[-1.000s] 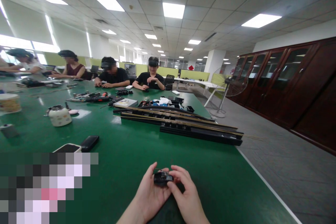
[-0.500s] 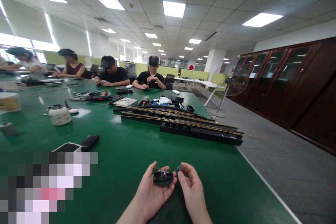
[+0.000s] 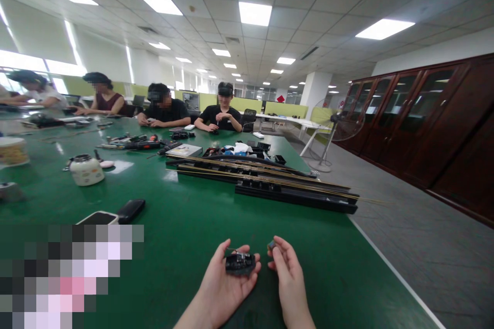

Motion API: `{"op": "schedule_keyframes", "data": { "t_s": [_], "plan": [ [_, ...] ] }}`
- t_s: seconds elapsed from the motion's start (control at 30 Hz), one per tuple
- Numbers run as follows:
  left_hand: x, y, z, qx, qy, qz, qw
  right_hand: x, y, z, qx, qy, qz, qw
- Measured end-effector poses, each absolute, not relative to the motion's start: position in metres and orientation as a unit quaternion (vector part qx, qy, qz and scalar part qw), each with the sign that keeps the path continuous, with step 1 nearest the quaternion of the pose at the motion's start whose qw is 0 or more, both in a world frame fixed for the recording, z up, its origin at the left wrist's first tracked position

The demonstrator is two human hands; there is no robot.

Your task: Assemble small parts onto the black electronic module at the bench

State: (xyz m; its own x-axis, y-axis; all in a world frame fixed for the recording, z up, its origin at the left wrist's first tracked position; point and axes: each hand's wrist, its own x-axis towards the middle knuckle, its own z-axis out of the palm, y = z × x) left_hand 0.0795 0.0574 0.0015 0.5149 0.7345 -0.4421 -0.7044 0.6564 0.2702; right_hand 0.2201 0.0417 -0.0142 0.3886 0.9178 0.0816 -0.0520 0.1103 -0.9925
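Observation:
In my left hand lies a small black plastic housing, its inner side turned up, with something shiny and a thin wire at its upper edge. The palm faces up and the fingers curl round the housing. To its right, my right hand pinches a tiny greyish-blue part between thumb and fingertips. That part is too small to name. A narrow gap separates the two hands, both just above the green table.
Beyond my hands lie long black rails with thin brass-coloured rods across them. A phone, a black case and a white jar are at left. Tools lie farther back. Several people sit across the table.
My right hand has moved a little to the right, away from the housing, carrying the tiny part. My left hand stays almost in place with the housing.

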Motion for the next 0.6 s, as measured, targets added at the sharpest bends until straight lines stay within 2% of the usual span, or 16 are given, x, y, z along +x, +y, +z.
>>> {"op": "schedule_keyframes", "data": {
  "t_s": [0.6],
  "plan": [
    [0.0795,0.0579,-0.0007,0.023,0.273,0.410,0.870,0.2212,0.0448,-0.0179,-0.534,-0.383,0.397,0.640]
  ]
}}
